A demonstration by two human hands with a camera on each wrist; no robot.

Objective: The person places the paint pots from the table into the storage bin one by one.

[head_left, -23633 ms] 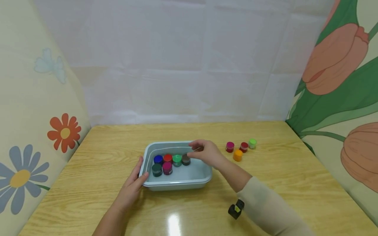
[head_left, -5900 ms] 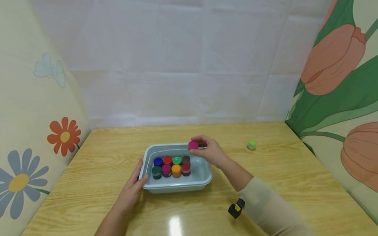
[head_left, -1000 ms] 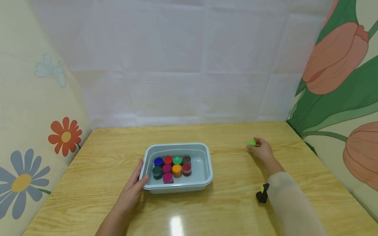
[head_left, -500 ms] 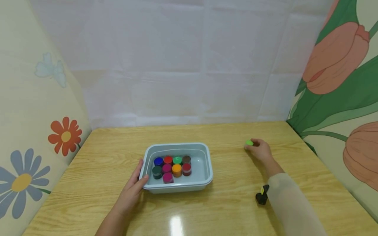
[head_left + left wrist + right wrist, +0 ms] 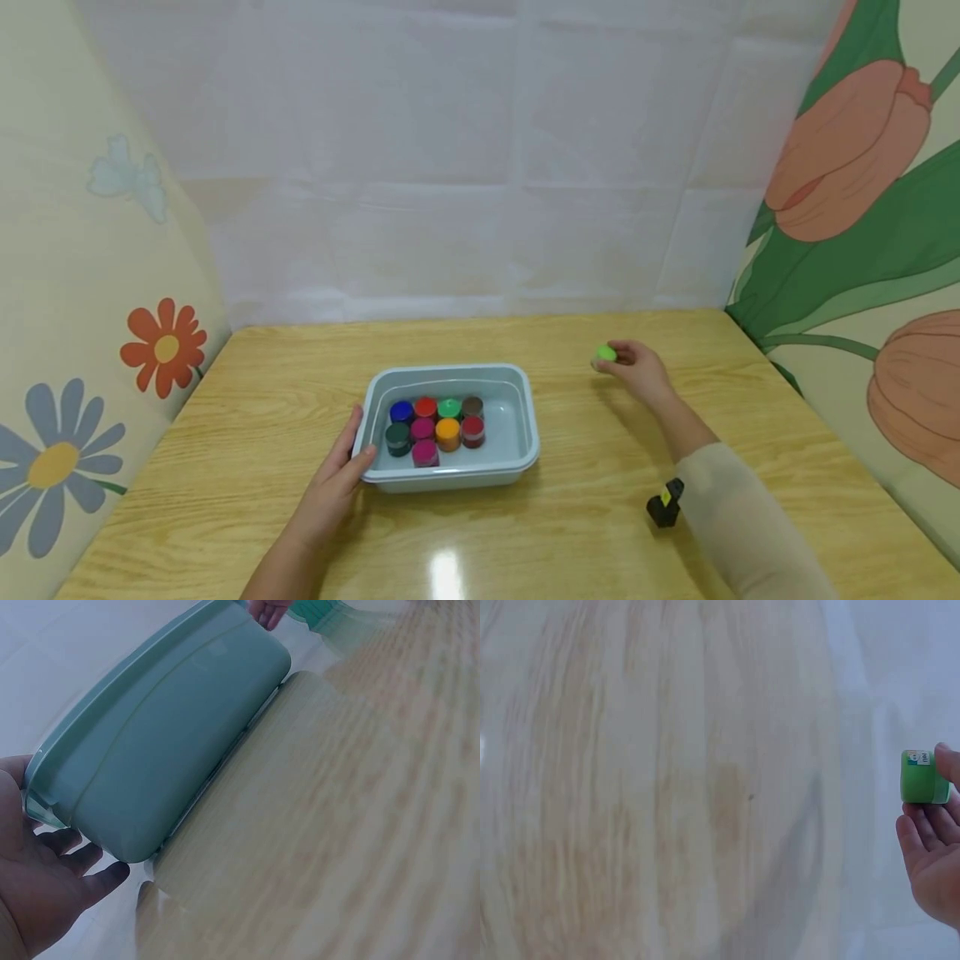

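In the head view a pale blue-grey plastic tray [image 5: 507, 427] sits on the table. My left hand [image 5: 336, 477] grips its left end, thumb over the rim; the left wrist view shows that hand's fingers [image 5: 79, 859] against the outer wall. Inside, small paint jars stand grouped to the left: blue [image 5: 402, 411], red [image 5: 426, 407], green, brown, dark green, two magenta, orange [image 5: 447, 433] and dark red [image 5: 472, 431]. Right of the tray, above the table, my right hand [image 5: 641, 377] pinches a light green paint jar [image 5: 604, 357] between thumb and fingers, also visible in the right wrist view.
The wooden table [image 5: 585, 467] extends around the tray. A white sheet [image 5: 435, 167] hangs behind it, with flower-patterned walls on both sides. A black wrist camera [image 5: 663, 504] is beside the right sleeve [image 5: 742, 508].
My right hand has lifted the light green jar and carried it left. Over the longer span, orange, dark red and magenta jars went into the tray. The left hand stays on the tray.
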